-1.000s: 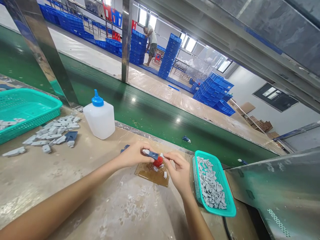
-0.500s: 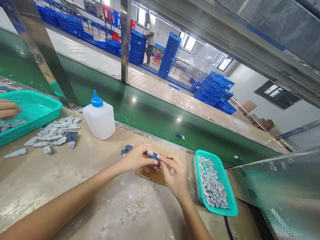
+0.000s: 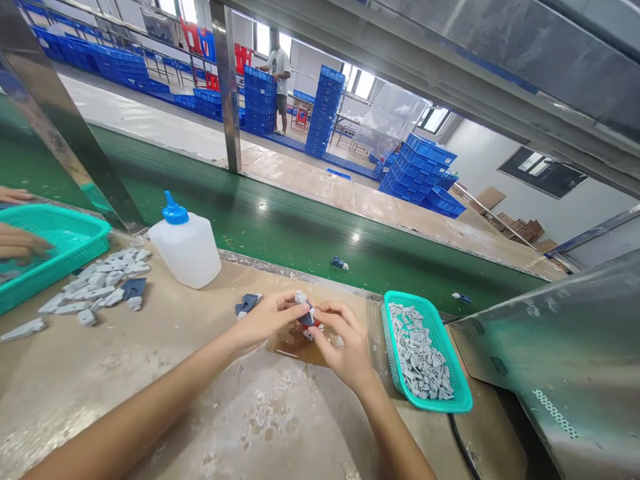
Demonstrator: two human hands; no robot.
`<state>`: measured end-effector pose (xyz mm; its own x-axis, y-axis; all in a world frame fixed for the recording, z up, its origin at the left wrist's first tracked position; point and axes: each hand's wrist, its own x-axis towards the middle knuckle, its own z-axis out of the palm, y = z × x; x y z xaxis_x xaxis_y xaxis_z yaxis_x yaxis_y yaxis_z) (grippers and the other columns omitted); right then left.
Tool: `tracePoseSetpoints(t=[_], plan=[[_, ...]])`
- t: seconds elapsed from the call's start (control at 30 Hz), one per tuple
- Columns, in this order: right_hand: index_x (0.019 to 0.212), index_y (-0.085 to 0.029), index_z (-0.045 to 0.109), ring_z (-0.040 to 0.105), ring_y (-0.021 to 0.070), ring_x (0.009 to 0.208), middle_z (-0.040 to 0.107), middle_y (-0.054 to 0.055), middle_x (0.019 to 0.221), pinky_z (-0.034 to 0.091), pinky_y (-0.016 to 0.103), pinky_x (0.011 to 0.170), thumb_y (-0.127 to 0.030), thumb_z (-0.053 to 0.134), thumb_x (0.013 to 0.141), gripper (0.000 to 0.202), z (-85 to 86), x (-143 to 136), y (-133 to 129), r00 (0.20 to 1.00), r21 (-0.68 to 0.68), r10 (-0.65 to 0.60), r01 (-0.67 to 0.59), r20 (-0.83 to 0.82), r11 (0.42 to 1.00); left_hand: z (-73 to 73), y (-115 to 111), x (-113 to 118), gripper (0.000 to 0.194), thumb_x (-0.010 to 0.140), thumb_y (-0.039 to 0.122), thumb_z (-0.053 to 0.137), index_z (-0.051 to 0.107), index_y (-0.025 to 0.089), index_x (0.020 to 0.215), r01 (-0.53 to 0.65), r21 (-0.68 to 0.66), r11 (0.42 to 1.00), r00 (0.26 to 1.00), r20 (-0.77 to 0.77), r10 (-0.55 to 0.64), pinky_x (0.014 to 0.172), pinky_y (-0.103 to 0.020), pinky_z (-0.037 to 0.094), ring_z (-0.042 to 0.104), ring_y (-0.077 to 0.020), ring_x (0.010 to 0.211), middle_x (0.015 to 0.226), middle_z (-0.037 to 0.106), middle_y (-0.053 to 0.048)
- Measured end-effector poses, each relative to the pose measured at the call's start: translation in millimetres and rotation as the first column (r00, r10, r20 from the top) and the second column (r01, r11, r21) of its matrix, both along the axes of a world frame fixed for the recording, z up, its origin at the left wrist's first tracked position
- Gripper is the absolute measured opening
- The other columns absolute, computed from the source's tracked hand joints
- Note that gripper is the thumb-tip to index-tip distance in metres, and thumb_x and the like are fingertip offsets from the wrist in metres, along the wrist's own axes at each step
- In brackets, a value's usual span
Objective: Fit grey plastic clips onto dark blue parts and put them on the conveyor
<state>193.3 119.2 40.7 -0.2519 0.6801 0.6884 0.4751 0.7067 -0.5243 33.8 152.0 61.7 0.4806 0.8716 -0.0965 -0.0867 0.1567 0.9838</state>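
Between my two hands is a small dark blue and light grey plastic part (image 3: 307,316). My left hand (image 3: 270,316) pinches it from the left, thumb and fingers closed on it. My right hand (image 3: 345,337) grips its right side with the fingertips. Just below the fingers, a brown wet-looking sheet (image 3: 290,347) lies on the bench, with something small and red on it, partly hidden. Beside my left hand rests another dark blue part (image 3: 247,305). A green basket (image 3: 467,402) full of small light grey pieces (image 3: 423,350) stands right of my right hand.
A white bottle with a blue nozzle cap (image 3: 187,247) stands left, near loose grey pieces (image 3: 100,280). Another person's hand (image 3: 20,241) reaches into a green basket (image 3: 95,250). Beyond runs a green conveyor belt (image 3: 280,230) carrying blue parts (image 3: 339,263). A metal post (image 3: 227,87) rises behind.
The part in my hands has turned to a more upright angle. The camera view has shifted slightly, and the other person's hand is deeper over the left basket.
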Motion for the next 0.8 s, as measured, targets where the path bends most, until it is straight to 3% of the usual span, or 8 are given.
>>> tracePoseSetpoints(t=[0.23, 0.47, 0.6, 0.8], plan=[[0.1, -0.021, 0.056, 0.051, 0.0178, 0.087, 0.051, 0.007, 0.097, 0.047, 0.031, 0.072, -0.009, 0.053, 0.079, 0.024, 3.9, 2, -6, 0.998, 0.066, -0.019, 0.016, 0.052, 0.998, 4.1, -7, 12, 0.02, 0.062, 0.03, 0.063, 0.052, 0.016, 0.07, -0.027, -0.147, 0.989, 0.997, 0.07, 0.038, 0.06, -0.024, 0.04, 0.05, -0.0098, 0.061, 0.067, 0.054, 0.002], [0.107, -0.02, 0.051, 0.052, 0.018, 0.094, 0.053, 0.008, 0.099, 0.044, 0.031, 0.082, -0.012, 0.052, 0.079, 0.029, 6.4, 16, -9, 0.992, 0.029, -0.125, 0.125, 0.003, 0.992, -3.7, -3, 10, 0.033, 0.063, 0.033, 0.065, 0.041, 0.021, 0.082, -0.13, -0.134, 0.982, 0.985, 0.098, 0.144, 0.077, -0.034, 0.045, 0.061, -0.0167, 0.078, 0.079, 0.064, -0.002], [0.095, -0.02, 0.056, 0.053, 0.0189, 0.089, 0.057, 0.006, 0.094, 0.045, 0.033, 0.078, -0.017, 0.047, 0.081, 0.017, 11.6, 53, -5, 0.953, 0.033, -0.303, 0.302, 0.024, 0.953, -10.3, 14, 0, 0.037, 0.063, 0.035, 0.065, 0.038, 0.021, 0.085, -0.239, -0.049, 0.97, 0.965, 0.1, 0.243, 0.079, -0.038, 0.045, 0.063, -0.0163, 0.075, 0.079, 0.065, -0.001], [0.082, -0.019, 0.061, 0.056, 0.0193, 0.069, 0.061, 0.006, 0.083, 0.047, 0.033, 0.066, -0.034, 0.048, 0.076, 0.021, 6.8, 134, 4, 0.825, -0.114, -0.563, 0.564, 0.044, 0.818, -7.1, 53, -18, 0.044, 0.058, 0.031, 0.068, 0.034, 0.02, 0.085, -0.358, 0.025, 0.933, 0.931, 0.086, 0.355, 0.079, -0.034, 0.047, 0.063, -0.0131, 0.067, 0.069, 0.064, 0.002]])
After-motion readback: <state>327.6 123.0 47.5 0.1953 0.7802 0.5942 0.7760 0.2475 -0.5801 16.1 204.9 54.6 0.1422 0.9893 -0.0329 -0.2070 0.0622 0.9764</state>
